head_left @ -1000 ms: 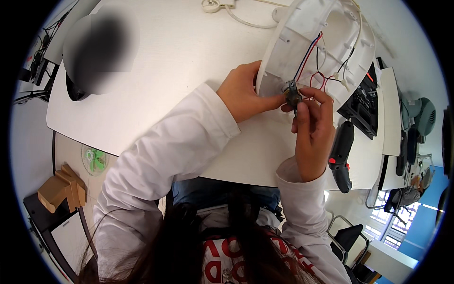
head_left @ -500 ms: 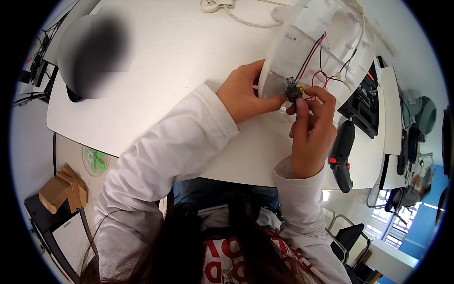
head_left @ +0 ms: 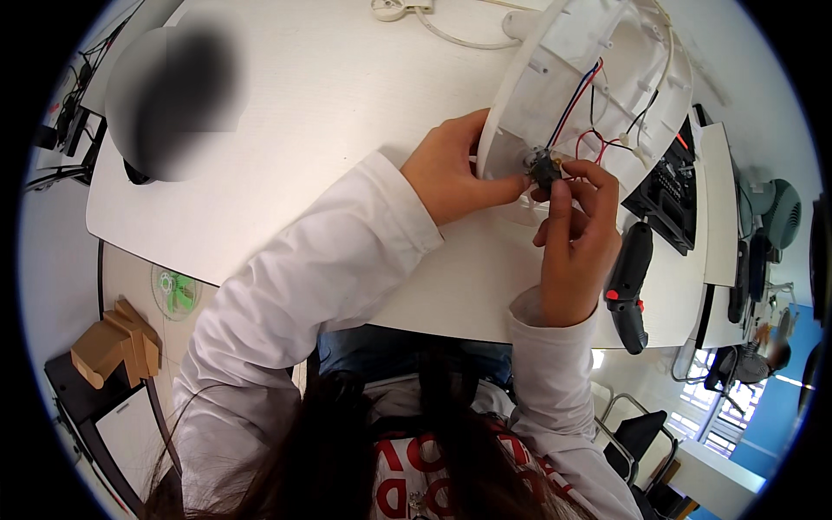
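Note:
A large white plastic housing (head_left: 555, 82) stands tilted on the table, its hollow inside with red, blue and black wires (head_left: 575, 102) facing me. My left hand (head_left: 455, 169) grips the housing's near left rim, fingers behind it and thumb reaching inside. Between the fingertips of my right hand (head_left: 579, 225) is a small dark component with a brass-coloured bit (head_left: 546, 168), wires running up from it. It sits close against the inner wall of the housing, and my left thumb tip is at its side. Its exact kind is hard to make out.
A black cordless screwdriver with red buttons (head_left: 627, 290) lies right of my right hand. Behind it is an open black tool case (head_left: 666, 198). A white cable with a plug (head_left: 400, 9) lies at the far edge. A blurred round object (head_left: 178, 95) stands at the left.
The small component has tilted and shifted slightly right and nearer the housing wall, with my right hand following. The housing and my left hand have moved a little to the right.

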{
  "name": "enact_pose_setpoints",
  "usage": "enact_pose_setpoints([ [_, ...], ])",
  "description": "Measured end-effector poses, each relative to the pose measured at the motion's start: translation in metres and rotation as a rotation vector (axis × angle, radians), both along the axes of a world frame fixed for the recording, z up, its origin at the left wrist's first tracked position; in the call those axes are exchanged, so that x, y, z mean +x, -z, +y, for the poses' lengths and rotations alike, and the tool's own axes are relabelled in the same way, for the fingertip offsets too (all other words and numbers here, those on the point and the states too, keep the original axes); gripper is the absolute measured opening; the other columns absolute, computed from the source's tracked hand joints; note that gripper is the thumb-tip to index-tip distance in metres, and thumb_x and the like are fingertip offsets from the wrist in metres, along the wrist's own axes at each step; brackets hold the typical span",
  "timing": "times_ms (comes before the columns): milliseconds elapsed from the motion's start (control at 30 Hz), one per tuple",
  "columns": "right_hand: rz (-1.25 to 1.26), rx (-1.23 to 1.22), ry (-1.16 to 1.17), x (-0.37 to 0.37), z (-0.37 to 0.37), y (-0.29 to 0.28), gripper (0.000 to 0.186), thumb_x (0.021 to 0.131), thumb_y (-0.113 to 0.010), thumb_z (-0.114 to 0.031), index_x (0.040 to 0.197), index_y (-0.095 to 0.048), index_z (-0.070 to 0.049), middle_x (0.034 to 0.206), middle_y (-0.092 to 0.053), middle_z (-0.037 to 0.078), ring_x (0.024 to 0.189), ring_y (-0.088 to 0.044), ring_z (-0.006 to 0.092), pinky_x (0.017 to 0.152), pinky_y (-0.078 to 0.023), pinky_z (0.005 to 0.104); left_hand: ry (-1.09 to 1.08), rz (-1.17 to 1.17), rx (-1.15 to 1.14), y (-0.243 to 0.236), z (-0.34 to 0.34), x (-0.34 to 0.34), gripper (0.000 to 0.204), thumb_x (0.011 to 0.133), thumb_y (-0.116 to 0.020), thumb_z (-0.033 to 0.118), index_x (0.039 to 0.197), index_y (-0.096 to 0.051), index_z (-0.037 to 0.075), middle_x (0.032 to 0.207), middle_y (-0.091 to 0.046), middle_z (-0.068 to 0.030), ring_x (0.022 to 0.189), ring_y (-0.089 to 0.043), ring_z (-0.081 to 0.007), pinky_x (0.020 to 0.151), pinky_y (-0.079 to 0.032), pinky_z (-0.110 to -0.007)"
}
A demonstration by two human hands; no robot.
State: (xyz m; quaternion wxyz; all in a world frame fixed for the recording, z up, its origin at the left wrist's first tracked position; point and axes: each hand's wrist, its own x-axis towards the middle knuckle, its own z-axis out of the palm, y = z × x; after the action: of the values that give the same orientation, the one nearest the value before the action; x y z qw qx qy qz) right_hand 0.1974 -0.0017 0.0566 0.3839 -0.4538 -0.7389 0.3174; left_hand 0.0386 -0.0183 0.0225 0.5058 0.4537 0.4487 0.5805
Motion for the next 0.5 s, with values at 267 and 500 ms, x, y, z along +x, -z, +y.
enact_pose_setpoints([
  [267, 0.136, -0.09, -0.076, 0.006, 0.003, 0.002, 0.021, 0.096, -0.047, -0.009, 0.114, -0.057, -0.004, 0.083, -0.062, 0.006, 0.056, -0.053, 0.0085, 0.05, -0.04, 0.0199, 0.009, 0.021, -0.017, -0.003, -0.001, 0.001, 0.046, 0.073, -0.072, 0.013, 0.114, -0.057, 0.0, 0.099, -0.067, -0.0111, 0.091, -0.064, -0.0192, 0.079, -0.052, -0.032],
  [500, 0.219, -0.214, -0.108, 0.014, 0.005, -0.001, 0.021, 0.099, -0.044, -0.014, 0.112, -0.057, -0.003, 0.083, -0.06, 0.004, 0.055, -0.049, 0.0062, 0.048, -0.035, 0.0192, -0.011, 0.042, -0.014, -0.003, 0.0, 0.005, 0.041, 0.073, -0.071, 0.016, 0.109, -0.059, -0.001, 0.094, -0.067, -0.0114, 0.084, -0.064, -0.0183, 0.078, -0.052, -0.032],
])
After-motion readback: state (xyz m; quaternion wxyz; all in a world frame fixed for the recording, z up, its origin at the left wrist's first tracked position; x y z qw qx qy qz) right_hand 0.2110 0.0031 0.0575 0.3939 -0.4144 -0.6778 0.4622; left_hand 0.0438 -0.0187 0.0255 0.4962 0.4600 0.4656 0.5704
